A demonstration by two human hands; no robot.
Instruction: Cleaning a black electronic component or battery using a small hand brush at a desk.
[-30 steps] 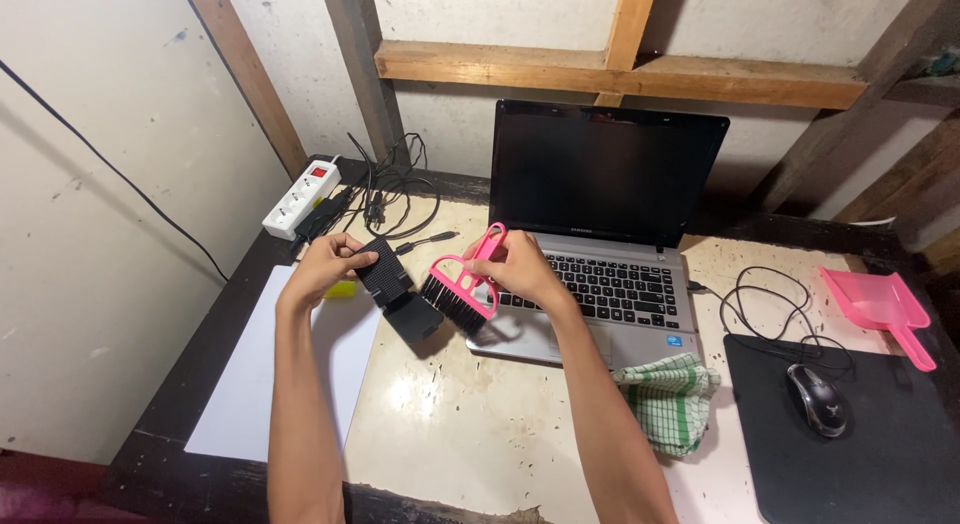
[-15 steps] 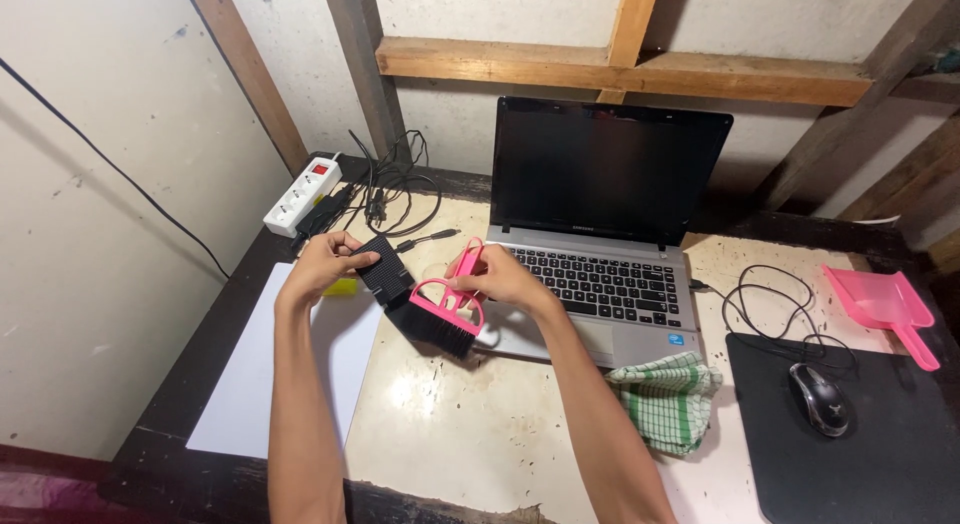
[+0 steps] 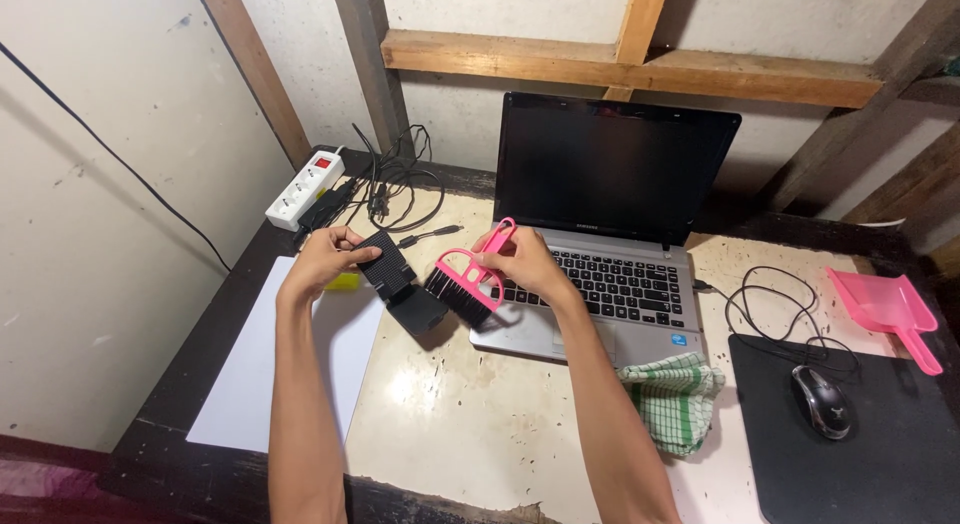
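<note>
My left hand (image 3: 325, 259) is closed around the upper end of a black stand (image 3: 398, 280), fingers curled over its ribbed top plate, holding it tilted above the desk (image 3: 470, 434); the stand's lower block hangs down toward the right, clear of my palm. My right hand (image 3: 525, 264) grips a pink brush (image 3: 468, 276) by its looped handle, thumb and fingers clamped on the handle, which points up and to the right. The brush's black bristles point down-left and meet the lower block of the stand, just right of my left hand. The brush sits over the front left corner of the open laptop (image 3: 610, 234), whose screen is dark. A yellow object shows under my left hand; I cannot tell what it is. White paper (image 3: 265, 384) lies on the desk's left side. A white power strip (image 3: 303, 189) with cables is at the far left corner. A green checked cloth (image 3: 675, 399) lies in front of the laptop; a mouse (image 3: 822, 401) rests on a black pad (image 3: 870, 454), and a pink dustpan (image 3: 885, 306) lies at the far right.
</note>
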